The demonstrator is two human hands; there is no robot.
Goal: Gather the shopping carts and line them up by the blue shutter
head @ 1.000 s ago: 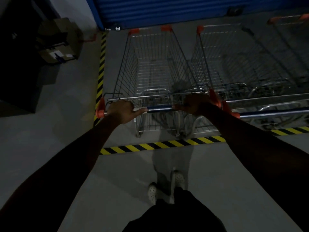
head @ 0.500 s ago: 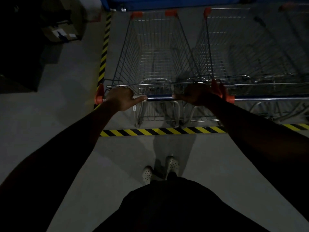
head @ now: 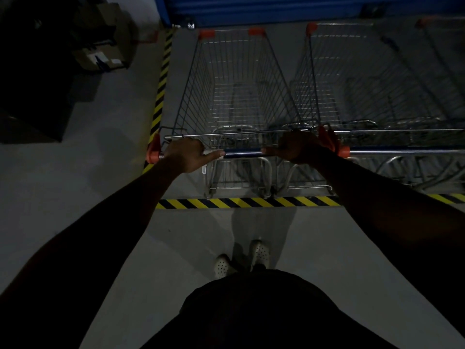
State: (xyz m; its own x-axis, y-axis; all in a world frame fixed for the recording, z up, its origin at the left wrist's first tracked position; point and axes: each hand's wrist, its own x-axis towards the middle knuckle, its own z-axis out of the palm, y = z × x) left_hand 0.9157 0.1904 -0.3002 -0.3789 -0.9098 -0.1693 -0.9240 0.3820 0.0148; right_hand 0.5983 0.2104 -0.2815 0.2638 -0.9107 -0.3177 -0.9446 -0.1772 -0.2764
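Note:
A wire shopping cart [head: 236,79] with orange corner caps stands nose-first toward the blue shutter [head: 264,7]. My left hand [head: 187,153] grips the left end of its blue handle bar [head: 242,152], thumb stretched along the bar. On the bar's right end my right hand [head: 298,148] holds on, fingers curled over it. A second cart [head: 357,79] is parked right beside it, and part of a third cart [head: 442,54] shows at the far right edge.
Yellow-black hazard tape [head: 226,203] marks the bay's front line on the floor, and another strip [head: 161,86] runs along its left side. Cardboard boxes [head: 100,54] and a dark bulky object [head: 32,79] sit at the left. My white shoes [head: 241,259] stand behind the tape.
The cart has rolled forward toward the shutter, its rear wheels now inside the front tape line. Both hands keep their grip on the bar.

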